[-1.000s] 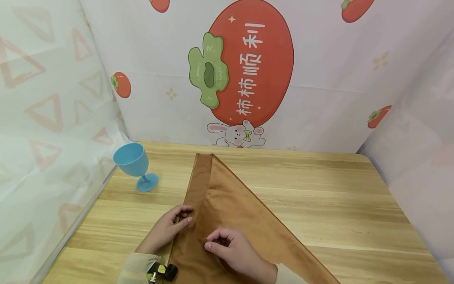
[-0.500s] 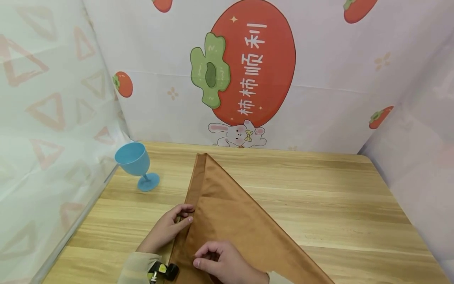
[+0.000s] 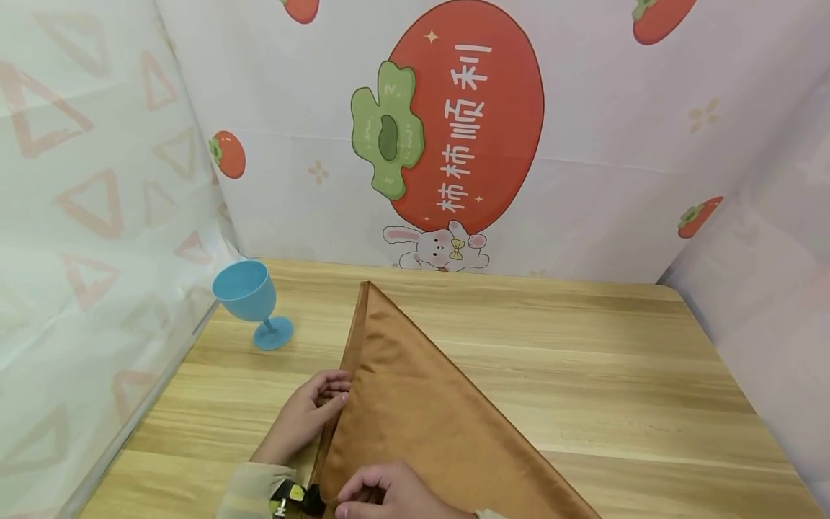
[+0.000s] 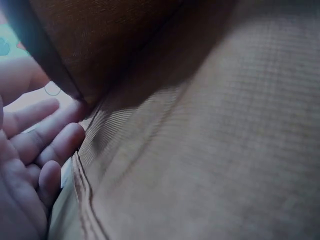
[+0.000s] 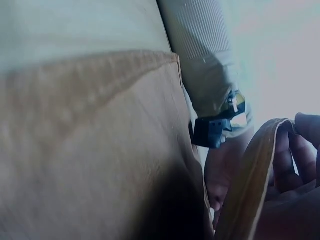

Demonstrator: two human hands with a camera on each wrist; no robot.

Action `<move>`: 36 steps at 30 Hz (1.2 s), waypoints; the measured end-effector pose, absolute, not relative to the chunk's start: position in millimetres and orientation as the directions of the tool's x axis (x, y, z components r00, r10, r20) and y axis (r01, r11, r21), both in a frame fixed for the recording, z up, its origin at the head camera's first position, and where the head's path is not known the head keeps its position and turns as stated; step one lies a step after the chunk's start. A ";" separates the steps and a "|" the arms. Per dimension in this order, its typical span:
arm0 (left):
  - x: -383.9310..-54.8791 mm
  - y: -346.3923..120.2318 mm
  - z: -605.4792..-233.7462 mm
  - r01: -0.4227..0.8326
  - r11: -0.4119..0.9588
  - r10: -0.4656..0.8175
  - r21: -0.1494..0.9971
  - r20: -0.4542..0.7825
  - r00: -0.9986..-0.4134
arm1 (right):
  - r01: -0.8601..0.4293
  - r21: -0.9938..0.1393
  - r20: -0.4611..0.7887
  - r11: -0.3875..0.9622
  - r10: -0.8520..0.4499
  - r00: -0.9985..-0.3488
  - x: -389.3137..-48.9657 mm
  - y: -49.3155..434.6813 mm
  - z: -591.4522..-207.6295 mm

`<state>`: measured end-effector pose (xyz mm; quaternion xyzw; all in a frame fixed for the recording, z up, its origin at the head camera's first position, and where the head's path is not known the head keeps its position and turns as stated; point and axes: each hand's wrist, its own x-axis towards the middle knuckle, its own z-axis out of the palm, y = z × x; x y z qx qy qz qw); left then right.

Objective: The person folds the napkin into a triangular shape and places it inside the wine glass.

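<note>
A shiny brown cloth [image 3: 428,404] lies folded on the table, its narrow tip pointing to the far edge. At its left edge rests my left hand [image 3: 301,418], fingers loosely bent; in the left wrist view the fingertips [image 4: 75,135] touch the hemmed edge beneath a raised flap. My right hand [image 3: 395,494], low in the head view, pinches the corner of the upper layer between thumb and fingers. The right wrist view shows that lifted hem [image 5: 252,185] running up to the pinch. Part of the right hand is cut off by the lower frame edge.
A blue plastic goblet [image 3: 246,292] stands on the wood-grain table [image 3: 622,360] at the back left. Printed curtains [image 3: 292,202] close off the back and both sides. A black wrist-camera mount [image 3: 305,497] sits on the left wrist beside the cloth.
My right hand has drawn the upper layer's corner left and toward me, so the bare strip of lower cloth along the left edge has narrowed. The left hand has barely moved.
</note>
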<state>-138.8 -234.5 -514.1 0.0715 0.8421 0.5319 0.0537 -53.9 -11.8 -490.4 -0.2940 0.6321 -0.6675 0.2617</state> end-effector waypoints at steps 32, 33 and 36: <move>-135.5 -258.5 -498.4 0.040 0.555 0.198 0.831 -0.085 -0.977 | -0.058 -0.998 0.058 -0.032 -0.848 -0.527 -50.4 -30.4 -496.1; -135.4 -259.2 -498.5 0.039 0.563 0.196 0.825 -0.088 -0.977 | -0.098 -0.995 0.072 -0.024 -0.854 -0.516 -50.9 -30.7 -496.3; -134.9 -261.4 -498.8 0.035 0.578 0.196 0.815 -0.097 -0.976 | -0.290 -0.957 0.127 0.019 -0.870 -0.476 -52.3 -32.5 -498.1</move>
